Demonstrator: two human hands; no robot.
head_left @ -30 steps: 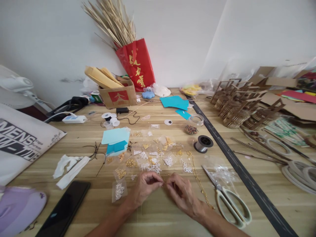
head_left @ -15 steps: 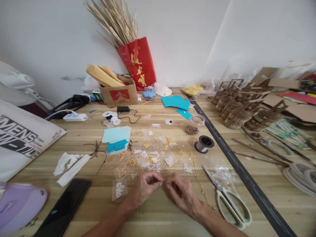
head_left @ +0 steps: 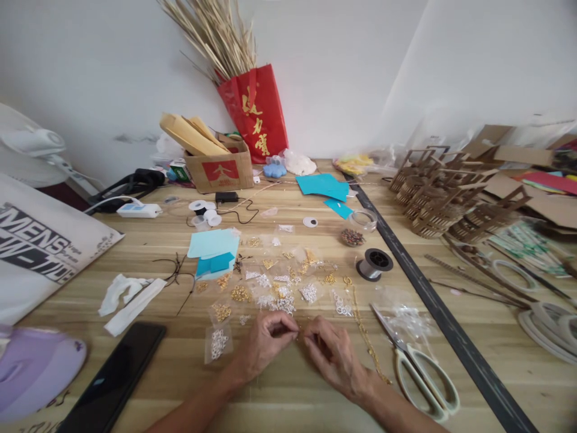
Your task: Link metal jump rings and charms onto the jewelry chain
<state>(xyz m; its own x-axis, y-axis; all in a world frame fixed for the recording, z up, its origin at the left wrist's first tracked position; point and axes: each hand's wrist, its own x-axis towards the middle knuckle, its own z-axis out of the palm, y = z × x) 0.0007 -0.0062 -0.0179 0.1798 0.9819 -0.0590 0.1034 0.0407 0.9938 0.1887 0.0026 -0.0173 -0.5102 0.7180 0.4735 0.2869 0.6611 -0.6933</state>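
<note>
My left hand [head_left: 271, 340] is closed in a pinch, thumb against forefinger, just above the wooden table. Close by on the right, my right hand [head_left: 332, 349] is closed too, its fingertips facing the left ones across a narrow gap. Whatever sits between the fingers is too small to make out. Beyond the hands lie silver beads [head_left: 283, 304], gold beads [head_left: 241, 293] and silver rings [head_left: 342, 304] on small clear bags. A gold chain [head_left: 364, 331] runs along the right side of my right hand. Another bag of silver rings [head_left: 219, 343] lies left of my left hand.
Scissors [head_left: 415, 361] lie open at the right, with a wire spool [head_left: 374, 264] behind them. A black phone [head_left: 119, 373] and white cloth strips [head_left: 135, 307] are at left. Blue cards [head_left: 215, 263], woven baskets [head_left: 433, 204] and a red bag [head_left: 256, 114] stand or lie farther back.
The view has shifted very slightly. Both hands keep nearly the same pinched pose and place.
</note>
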